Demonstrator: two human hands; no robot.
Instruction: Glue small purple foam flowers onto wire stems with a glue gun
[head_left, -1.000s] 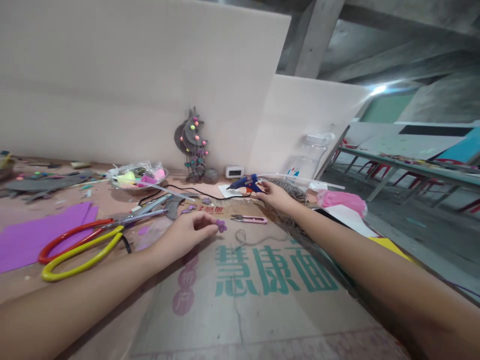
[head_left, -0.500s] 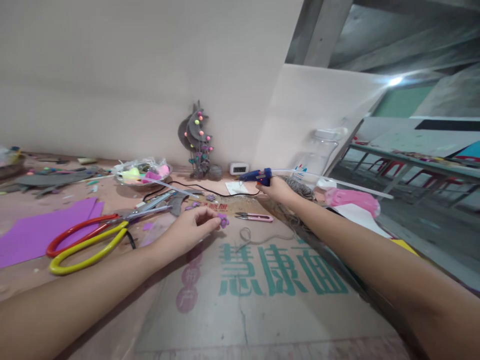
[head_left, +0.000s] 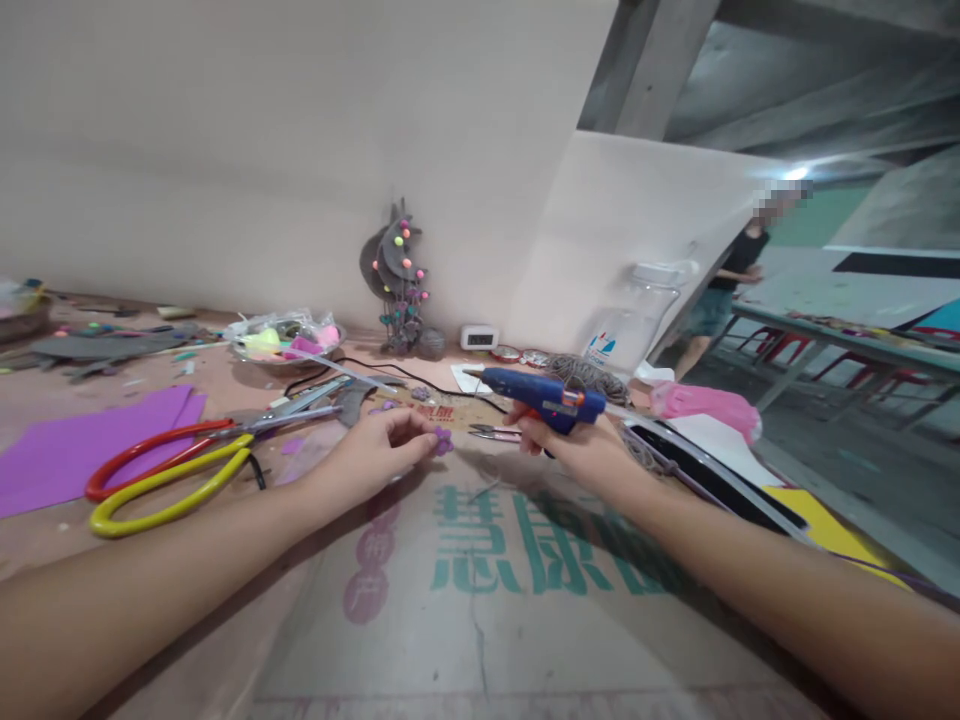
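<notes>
Thumb and fingers of the left hand (head_left: 382, 448) are pinching a small purple flower (head_left: 444, 441) just left of the frame's centre line, its petals poking out past the fingertips. The fingers of the right hand (head_left: 566, 445) are curling around the grip of a blue glue gun (head_left: 544, 392), right of centre, and its nozzle is pointing left, above and a little to the right of the flower without touching it. A clear glue stick (head_left: 619, 412) is sticking out of the gun's back end.

Between the hands, small pink-handled snips (head_left: 496, 432) are lying partly hidden behind the right hand's fingers. Under both hands a cardboard sheet (head_left: 570, 645) with green characters is covering the lower middle of the surface (head_left: 45, 550).

Farther left, large scissors (head_left: 176, 470) with red and yellow handles are resting partly over purple sheets (head_left: 82, 450). Beyond the left hand, a dish (head_left: 274, 368) is holding bright pieces under clear wrap. A grey moon-shaped ornament (head_left: 391, 262) is standing against the upright panel at upper centre, with a small white clock (head_left: 480, 338) to its right. Grey yarn (head_left: 589, 375) is lying behind the gun, near a clear bottle (head_left: 626, 320). At upper right, a person (head_left: 739, 265) in a dark top is standing beyond the panel.
</notes>
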